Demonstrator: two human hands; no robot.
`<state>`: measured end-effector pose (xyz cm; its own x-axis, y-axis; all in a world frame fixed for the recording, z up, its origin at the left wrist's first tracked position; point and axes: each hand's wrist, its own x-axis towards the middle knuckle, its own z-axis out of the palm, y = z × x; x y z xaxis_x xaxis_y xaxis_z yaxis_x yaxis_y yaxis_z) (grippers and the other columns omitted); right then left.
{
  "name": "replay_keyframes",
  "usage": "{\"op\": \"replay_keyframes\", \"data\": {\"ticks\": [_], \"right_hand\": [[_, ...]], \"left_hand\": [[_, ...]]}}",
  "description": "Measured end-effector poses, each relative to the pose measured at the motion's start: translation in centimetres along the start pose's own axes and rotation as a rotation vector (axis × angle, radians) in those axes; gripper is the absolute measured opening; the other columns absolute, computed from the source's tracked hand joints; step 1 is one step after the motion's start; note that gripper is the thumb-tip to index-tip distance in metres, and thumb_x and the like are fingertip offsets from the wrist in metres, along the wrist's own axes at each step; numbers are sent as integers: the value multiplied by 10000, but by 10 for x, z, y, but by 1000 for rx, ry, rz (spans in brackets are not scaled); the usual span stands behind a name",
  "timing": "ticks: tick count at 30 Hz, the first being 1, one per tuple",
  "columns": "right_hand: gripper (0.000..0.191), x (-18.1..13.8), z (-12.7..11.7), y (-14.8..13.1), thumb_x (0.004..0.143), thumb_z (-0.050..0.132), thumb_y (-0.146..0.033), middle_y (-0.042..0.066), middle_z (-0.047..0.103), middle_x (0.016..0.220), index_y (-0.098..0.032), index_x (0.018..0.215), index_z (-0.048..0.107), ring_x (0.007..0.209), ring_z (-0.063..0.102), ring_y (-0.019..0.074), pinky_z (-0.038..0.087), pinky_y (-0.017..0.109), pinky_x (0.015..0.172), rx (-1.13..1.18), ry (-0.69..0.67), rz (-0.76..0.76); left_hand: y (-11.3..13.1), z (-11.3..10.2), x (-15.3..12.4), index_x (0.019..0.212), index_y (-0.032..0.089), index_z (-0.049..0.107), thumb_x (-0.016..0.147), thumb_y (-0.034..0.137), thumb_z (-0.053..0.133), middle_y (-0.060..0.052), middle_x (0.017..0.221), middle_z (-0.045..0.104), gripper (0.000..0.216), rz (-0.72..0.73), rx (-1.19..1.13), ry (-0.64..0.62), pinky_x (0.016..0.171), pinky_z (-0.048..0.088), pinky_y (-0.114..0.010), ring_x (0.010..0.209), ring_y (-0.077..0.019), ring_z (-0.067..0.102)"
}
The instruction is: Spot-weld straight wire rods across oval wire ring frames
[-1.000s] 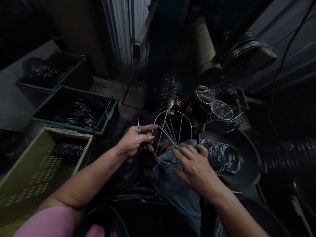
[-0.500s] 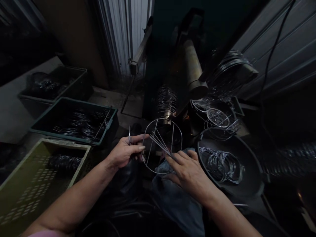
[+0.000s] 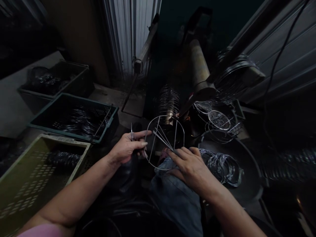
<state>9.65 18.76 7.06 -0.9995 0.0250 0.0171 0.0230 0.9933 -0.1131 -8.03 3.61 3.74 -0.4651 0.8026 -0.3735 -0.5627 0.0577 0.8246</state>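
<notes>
My left hand (image 3: 127, 148) pinches the left side of a round wire frame (image 3: 152, 145), a thin metal ring crossed by two straight bars. A smaller metal loop (image 3: 131, 131) stands up around its index finger. From the right, my right hand (image 3: 191, 164) grips a fanned bunch of thin metal rods (image 3: 163, 139), whose free ends point up and left across the ring. Its fingers are near the ring's lower right edge; I cannot tell whether they touch it. Beyond the frame, a stack of wire rings (image 3: 169, 100) hangs by a brass-coloured metal cylinder (image 3: 169, 118).
On the left stand a yellow crate (image 3: 27, 164), a green crate (image 3: 37, 120) and a dark crate (image 3: 79, 67), all with metal parts inside. A black tub (image 3: 251, 164) at right holds wire rings (image 3: 225, 166). A thick machine arm (image 3: 199, 65) juts out ahead.
The view has shifted slightly, so the machine appears further right. Both hands keep their grips on the wire frame and the rods, with hardly any movement between them.
</notes>
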Motion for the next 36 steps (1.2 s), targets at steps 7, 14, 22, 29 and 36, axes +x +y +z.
{"op": "replay_keyframes", "data": {"ticks": [7, 14, 22, 29, 36], "right_hand": [[474, 7, -12, 9, 747, 679, -313, 73, 591, 939, -145, 1158, 511, 891, 494, 218, 291, 364, 772, 3, -42, -14], [436, 9, -17, 17, 786, 629, -321, 88, 590, 962, -140, 1162, 507, 886, 501, 216, 313, 363, 760, 9, -43, -41], [424, 11, -21, 17, 791, 618, -361, 104, 601, 958, -148, 1145, 523, 882, 521, 222, 320, 359, 752, 28, -34, -61], [337, -3, -31, 10, 844, 539, -363, 78, 618, 934, -193, 1135, 532, 847, 549, 213, 318, 377, 773, -11, 26, -79], [262, 26, -50, -20, 889, 411, -181, 73, 624, 976, -171, 1119, 536, 815, 529, 187, 286, 365, 746, -127, 146, -186]], "left_hand": [[7, 4, 7, 1114, 171, 601, 673, 164, 638, 15, 610, 574, 443, 20, 7, -7, 418, 326, -187, 451, -79, 538], [10, 9, 7, 1127, 178, 593, 675, 171, 634, 17, 590, 560, 454, 9, -8, -11, 409, 313, -193, 443, -96, 550], [6, 10, 7, 1099, 169, 610, 658, 165, 652, 10, 591, 571, 442, -2, -71, -8, 442, 372, -206, 461, -91, 541], [-1, 4, 5, 1127, 164, 584, 724, 210, 619, -25, 681, 617, 407, -11, -181, -3, 494, 436, -221, 515, -102, 581], [-47, -10, 0, 1083, 128, 588, 732, 183, 605, -67, 770, 628, 355, -113, -259, 88, 497, 438, -201, 629, -141, 634]]}}
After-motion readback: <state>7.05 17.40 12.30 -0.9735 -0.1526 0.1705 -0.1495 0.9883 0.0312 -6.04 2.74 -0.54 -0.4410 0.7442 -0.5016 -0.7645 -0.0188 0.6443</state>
